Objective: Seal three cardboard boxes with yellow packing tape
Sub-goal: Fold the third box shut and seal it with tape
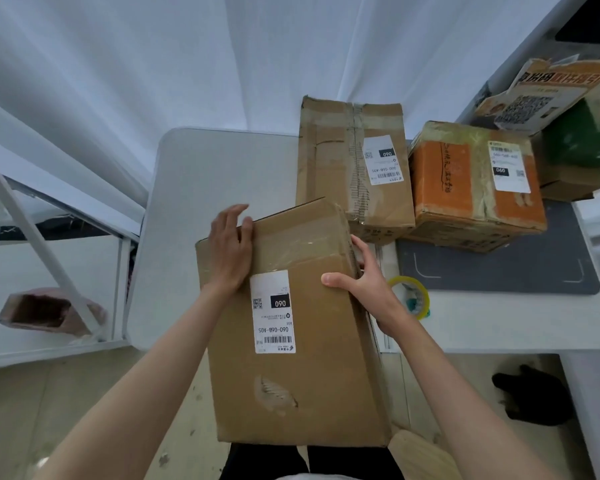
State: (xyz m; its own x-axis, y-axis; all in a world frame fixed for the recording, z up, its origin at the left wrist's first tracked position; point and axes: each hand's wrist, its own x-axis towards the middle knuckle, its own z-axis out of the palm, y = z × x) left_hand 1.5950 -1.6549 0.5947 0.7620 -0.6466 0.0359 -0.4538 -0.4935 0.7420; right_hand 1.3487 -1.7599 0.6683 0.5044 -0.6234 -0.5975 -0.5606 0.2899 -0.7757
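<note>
While the long brown box [291,306] lies in the centre of the frame with its long axis running from the lower edge up toward the two other boxes [354,168], the left hand [229,247] rests with straight fingers on its upper-left top edge. The right hand [364,275] clasps its right edge, thumb on top. The yellow tape roll [413,296] lies on the white table [205,174] just right of that hand, so the right hand is judged the nearer for taking it.

Big plain brown cardboard box [302,306] with a white shipping label sits nearest, overhanging the table edge. Taller taped brown carton [350,164] behind it, orange-printed box [471,181] far right. Yellow tape roll [413,296] lies flat just right.
</note>
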